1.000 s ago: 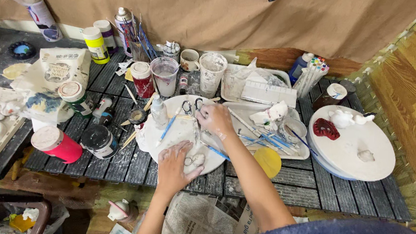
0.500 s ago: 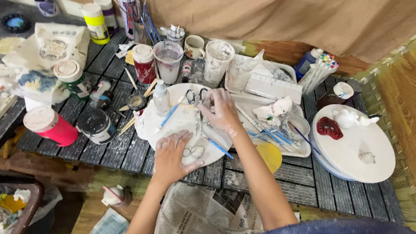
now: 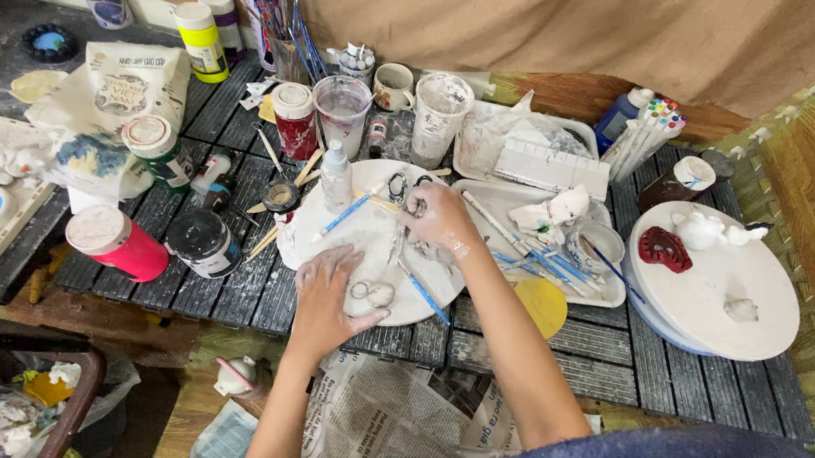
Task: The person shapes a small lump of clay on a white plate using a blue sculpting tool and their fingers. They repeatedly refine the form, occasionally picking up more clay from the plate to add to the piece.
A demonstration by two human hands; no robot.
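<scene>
a small pale clay piece is pinned flat on a round white work board by the left hand, fingers spread wide and pressing down, the piece lying just past the fingertips, toward the thumb side. the right hand is closed narrowly around what looks like a thin tool, though its tip is too small to be made out. the step is judged best done with the board steadied by light, even pressure, so the soft clay is not dented, and with the tool brought in slowly. the piece is seen as whitish and looped, partly hidden by the fingers. blue-handled brushes are scattered just beyond the right wrist, and a small white squeeze bottle stands above the left hand.
</scene>
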